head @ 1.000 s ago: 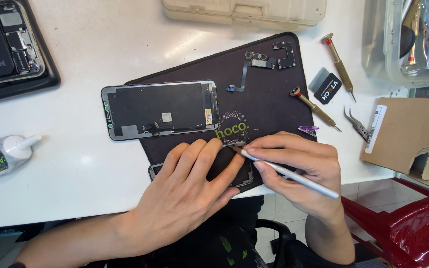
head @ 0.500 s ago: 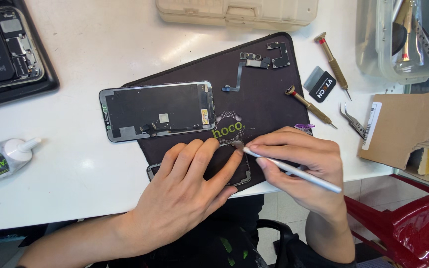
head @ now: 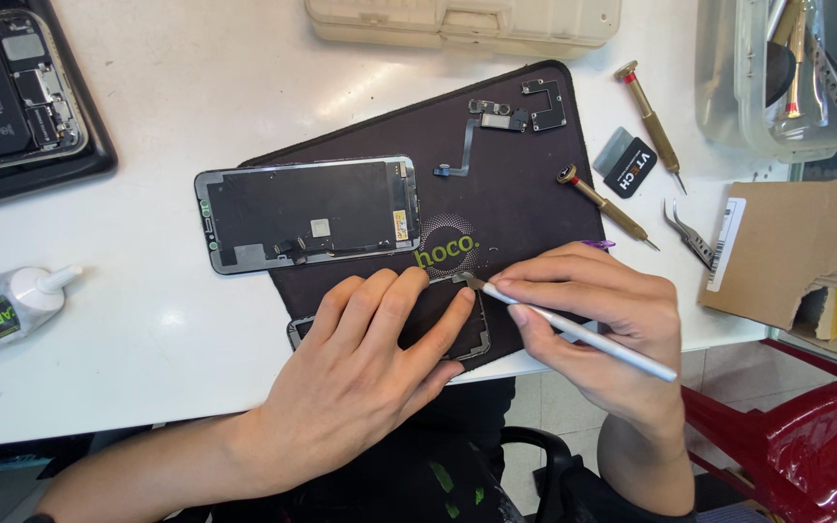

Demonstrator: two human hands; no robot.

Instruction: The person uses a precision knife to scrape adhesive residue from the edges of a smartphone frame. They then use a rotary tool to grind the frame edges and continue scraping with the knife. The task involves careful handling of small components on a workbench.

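left hand (head: 360, 373) flat, released, on phone frame (head: 472, 339) (table edge) | right hand (head: 598, 324) grasping metal spudger (head: 583, 334)

One cam only, worn on our head, looking steeply down at the white table (head: 196, 87) & dark work mat (head: 525, 184), close in; no 2nd view to overlap.

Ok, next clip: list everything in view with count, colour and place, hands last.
work mat: 1, dark, table centre
phone screen panel: 1, black, on mat's left edge
phone frame: 1, dark, under left hand
flex cable parts: several, dark, mat top
screwdrivers: 2, brass, right of mat
tweezers: 1, metal, right
cardboard box: 1, brown, right edge
opened phone: 1, top left
glue bottle: 1, clear, left
plastic case: 1, beige, top
left hand: pressing frame
right hand: holding white-handled tool
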